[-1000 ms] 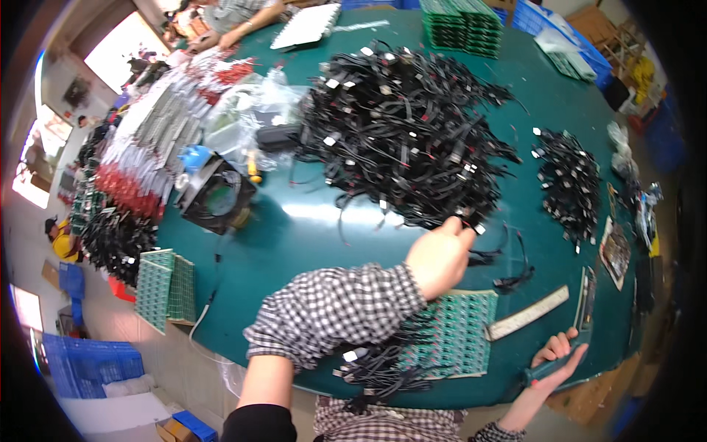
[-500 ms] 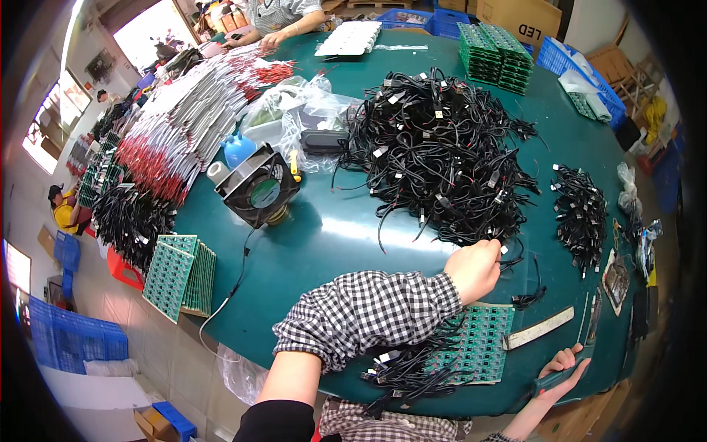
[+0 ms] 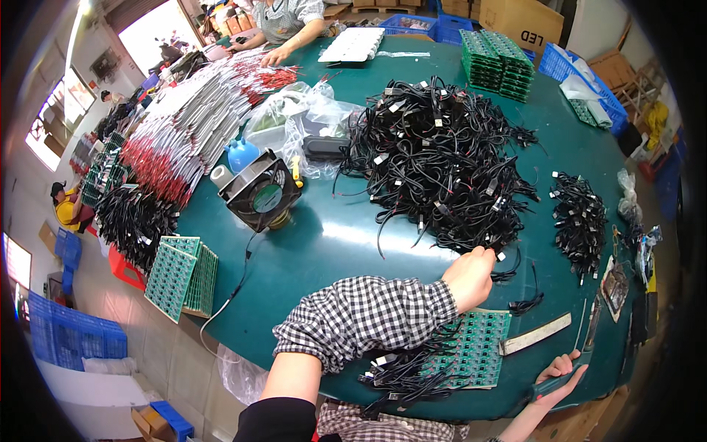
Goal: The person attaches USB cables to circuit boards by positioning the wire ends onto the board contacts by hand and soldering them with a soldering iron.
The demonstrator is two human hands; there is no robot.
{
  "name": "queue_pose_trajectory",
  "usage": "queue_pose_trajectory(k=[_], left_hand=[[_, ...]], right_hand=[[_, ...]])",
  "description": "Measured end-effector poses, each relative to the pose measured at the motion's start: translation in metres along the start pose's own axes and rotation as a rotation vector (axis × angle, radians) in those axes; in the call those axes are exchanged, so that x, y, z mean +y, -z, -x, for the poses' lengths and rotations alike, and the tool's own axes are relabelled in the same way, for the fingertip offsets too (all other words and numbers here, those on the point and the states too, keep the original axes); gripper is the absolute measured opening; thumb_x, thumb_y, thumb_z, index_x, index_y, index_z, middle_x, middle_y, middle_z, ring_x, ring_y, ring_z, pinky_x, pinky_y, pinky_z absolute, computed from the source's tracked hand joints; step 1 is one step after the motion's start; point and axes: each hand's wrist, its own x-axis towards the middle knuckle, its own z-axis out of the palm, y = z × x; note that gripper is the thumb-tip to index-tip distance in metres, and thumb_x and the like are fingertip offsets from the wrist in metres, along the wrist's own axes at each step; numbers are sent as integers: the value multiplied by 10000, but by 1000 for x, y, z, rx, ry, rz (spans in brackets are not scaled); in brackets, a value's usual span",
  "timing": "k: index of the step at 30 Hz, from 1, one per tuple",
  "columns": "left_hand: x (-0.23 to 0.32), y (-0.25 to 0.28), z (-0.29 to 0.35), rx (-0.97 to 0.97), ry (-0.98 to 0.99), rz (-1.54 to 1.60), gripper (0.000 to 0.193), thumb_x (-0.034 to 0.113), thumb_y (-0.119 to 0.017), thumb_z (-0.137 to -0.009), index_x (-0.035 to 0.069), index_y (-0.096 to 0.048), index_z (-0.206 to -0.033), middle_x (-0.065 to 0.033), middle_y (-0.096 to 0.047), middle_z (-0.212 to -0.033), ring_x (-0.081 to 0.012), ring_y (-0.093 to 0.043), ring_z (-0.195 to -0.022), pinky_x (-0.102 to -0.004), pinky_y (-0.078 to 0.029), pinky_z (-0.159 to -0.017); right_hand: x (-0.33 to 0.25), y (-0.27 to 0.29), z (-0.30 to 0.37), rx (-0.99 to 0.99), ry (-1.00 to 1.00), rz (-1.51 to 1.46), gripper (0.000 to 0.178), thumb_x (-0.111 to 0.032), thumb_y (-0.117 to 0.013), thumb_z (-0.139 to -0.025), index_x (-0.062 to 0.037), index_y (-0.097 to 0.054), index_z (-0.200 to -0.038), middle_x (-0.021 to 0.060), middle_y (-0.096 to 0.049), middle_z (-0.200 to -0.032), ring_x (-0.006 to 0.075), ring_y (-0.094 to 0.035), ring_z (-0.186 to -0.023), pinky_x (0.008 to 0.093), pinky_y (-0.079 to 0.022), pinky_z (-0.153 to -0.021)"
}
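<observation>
My left hand (image 3: pixel 470 280), in a black-and-white checked sleeve, is closed in a pinch at the near edge of a large heap of black USB cables (image 3: pixel 442 162). A white plug end shows beside its fingertips, which partly hide what they grip. My right hand (image 3: pixel 557 379) is wrapped round the teal handle of what looks like a soldering iron (image 3: pixel 549 387), low at the table's right front. Between the hands lies a green circuit board panel (image 3: pixel 482 346) of many small boards. More black cables (image 3: pixel 405 376) lie on and beside its left end, partly under my left forearm.
A metal strip (image 3: pixel 536 334) touches the panel's right side. Farther right lies a smaller cable bundle (image 3: pixel 578 225). A black fan (image 3: pixel 261 193) stands left of centre, near stacked board panels (image 3: pixel 177 276). White-and-red wire bundles (image 3: pixel 199 110) line the far left, where another person's hand (image 3: pixel 278 56) rests.
My left hand has shifted slightly left at the heap's edge, still pinched. My right hand keeps its grip with little movement. The whole view has shifted slightly.
</observation>
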Motion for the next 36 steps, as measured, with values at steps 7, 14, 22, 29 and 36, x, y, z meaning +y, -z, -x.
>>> queue_pose_trajectory(k=[7, 14, 22, 29, 36], left_hand=[[1, 1, -1, -11, -34, 65, 195, 37, -575, -798, -24, -526, -976, -198, -570, -936, -378, -603, -878, -450, -495, -754], [14, 6, -7, -44, -50, 153, 246, 123, -651, -864, -30, -560, -1034, -204, -595, -1018, -352, -616, -921, -407, -501, -818], [16, 10, -15, 119, -279, 248, 181, 14, -600, -895, 42, -604, -1074, -121, -609, -1020, -308, -646, -914, -360, -532, -793], [22, 27, -19, 334, -313, 120, 170, 32, -672, -850, 94, -691, -1007, -49, -589, -844, -219, -588, -782, -331, -481, -671], [20, 35, -27, 530, -380, 232, 300, -21, -699, -799, 77, -701, -1082, -51, -612, -829, -209, -568, -773, -324, -450, -691]], right_hand=[[1, 1, -2, -8, -2, 6, 406, -356, -515, -1012, -24, -493, -1245, -2, -373, -818, 100, -419, -735, 261, -515, -720], [2, -2, 0, -18, 25, -47, 404, -354, -508, -1016, -22, -490, -1245, 2, -376, -817, 100, -424, -743, 266, -516, -719], [2, -1, 1, 26, 50, -44, 404, -382, -500, -1017, -39, -472, -1228, 3, -385, -818, 102, -423, -725, 256, -515, -680], [3, -2, 0, 9, 17, -15, 385, -353, -524, -1008, -37, -512, -1228, -8, -368, -805, 93, -405, -728, 260, -521, -713], [1, 3, 0, 38, 38, -9, 406, -387, -494, -1018, -41, -474, -1229, 8, -396, -821, 111, -431, -732, 271, -519, -684]])
